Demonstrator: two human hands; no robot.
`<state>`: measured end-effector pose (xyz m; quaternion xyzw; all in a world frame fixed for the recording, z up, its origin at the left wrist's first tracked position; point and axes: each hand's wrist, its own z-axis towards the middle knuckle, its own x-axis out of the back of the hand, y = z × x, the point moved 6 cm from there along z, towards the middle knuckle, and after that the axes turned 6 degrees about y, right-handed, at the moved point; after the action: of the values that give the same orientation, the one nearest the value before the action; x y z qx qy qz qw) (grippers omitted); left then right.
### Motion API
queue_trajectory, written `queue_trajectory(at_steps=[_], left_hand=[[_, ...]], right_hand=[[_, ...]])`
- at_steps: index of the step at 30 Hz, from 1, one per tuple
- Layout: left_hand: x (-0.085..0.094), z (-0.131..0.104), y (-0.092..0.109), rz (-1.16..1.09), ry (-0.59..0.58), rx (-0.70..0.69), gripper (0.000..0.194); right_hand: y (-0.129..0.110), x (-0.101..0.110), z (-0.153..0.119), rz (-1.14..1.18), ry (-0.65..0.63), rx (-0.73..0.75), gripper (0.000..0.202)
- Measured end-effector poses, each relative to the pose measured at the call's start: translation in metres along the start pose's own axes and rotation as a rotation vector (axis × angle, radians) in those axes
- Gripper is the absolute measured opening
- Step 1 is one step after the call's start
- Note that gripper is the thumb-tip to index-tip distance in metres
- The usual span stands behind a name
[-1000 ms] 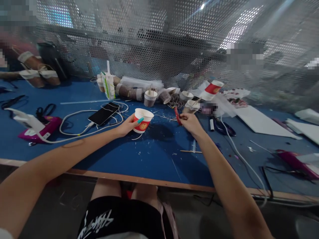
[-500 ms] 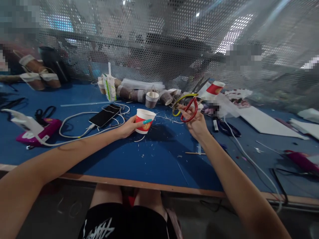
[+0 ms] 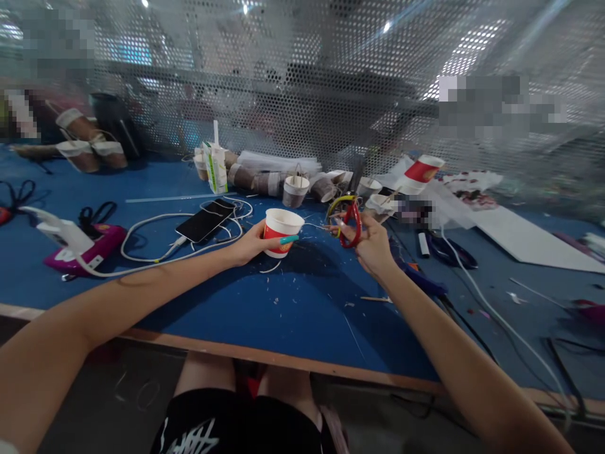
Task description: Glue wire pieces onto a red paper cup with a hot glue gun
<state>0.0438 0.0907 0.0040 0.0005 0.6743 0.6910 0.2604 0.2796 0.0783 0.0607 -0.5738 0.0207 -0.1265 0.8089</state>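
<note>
My left hand (image 3: 250,244) grips a red and white paper cup (image 3: 282,222) from its left side, thumb across the front. The cup is upright just over the blue table. To its right, my right hand (image 3: 371,244) holds a pair of scissors (image 3: 350,226) by the red and yellow handles, with the dark blades pointing up and away from me. Whether the blades are apart cannot be made out. A thin whitish strand (image 3: 316,226) runs between the cup's rim and the fingers of my right hand.
A phone (image 3: 206,221) with white cables lies left of the cup. Small wrapped cups (image 3: 296,190) and a drink carton (image 3: 216,169) stand behind. At right are another red cup (image 3: 422,174), a white board (image 3: 529,236) and a wooden stick (image 3: 377,299). White scraps litter the table.
The scissors have turned so the blades point more steeply upward, and my right hand has come a little lower and nearer the cup. The view has shifted slightly.
</note>
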Motion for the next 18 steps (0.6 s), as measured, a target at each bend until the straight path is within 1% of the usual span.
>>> queue_trajectory(at_steps=[2,5,6,7,9,11,13,14,15,16,17,18], left_hand=[[-0.002,-0.001,0.002,0.046,-0.008,-0.023,0.060],[-0.003,-0.002,0.006,0.112,-0.002,-0.058,0.066],[-0.002,-0.002,0.008,0.147,0.014,-0.080,0.069],[-0.002,-0.002,0.009,0.195,0.032,-0.103,0.073],[0.000,-0.002,0.010,0.315,0.069,-0.151,0.082],[0.002,-0.001,0.012,0.419,0.093,-0.216,0.097],[0.004,-0.004,0.017,0.479,0.143,-0.333,0.117],[0.005,-0.007,0.023,0.500,0.189,-0.413,0.122],[0.005,-0.013,0.030,0.523,0.240,-0.502,0.122],[0.003,-0.022,0.039,0.541,0.289,-0.597,0.114],[-0.002,-0.033,0.048,0.556,0.321,-0.684,0.099],[-0.011,-0.046,0.058,0.558,0.307,-0.778,0.082]], right_hand=[[-0.005,0.004,0.001,-0.176,0.003,0.132,0.033],[-0.020,0.007,-0.003,-0.502,0.034,0.436,0.019],[-0.024,0.007,-0.005,-0.583,0.040,0.507,0.019],[-0.025,0.007,-0.006,-0.629,0.044,0.546,0.022],[-0.021,0.007,-0.006,-0.632,0.047,0.545,0.031],[-0.014,0.010,-0.003,-0.578,0.067,0.503,0.039],[-0.007,0.014,0.001,-0.526,0.115,0.459,0.044],[-0.004,0.016,0.002,-0.510,0.142,0.440,0.044],[-0.002,0.018,0.004,-0.501,0.165,0.421,0.044],[0.000,0.019,0.005,-0.501,0.180,0.403,0.042],[0.000,0.020,0.006,-0.510,0.190,0.388,0.039],[-0.001,0.020,0.006,-0.530,0.194,0.380,0.035]])
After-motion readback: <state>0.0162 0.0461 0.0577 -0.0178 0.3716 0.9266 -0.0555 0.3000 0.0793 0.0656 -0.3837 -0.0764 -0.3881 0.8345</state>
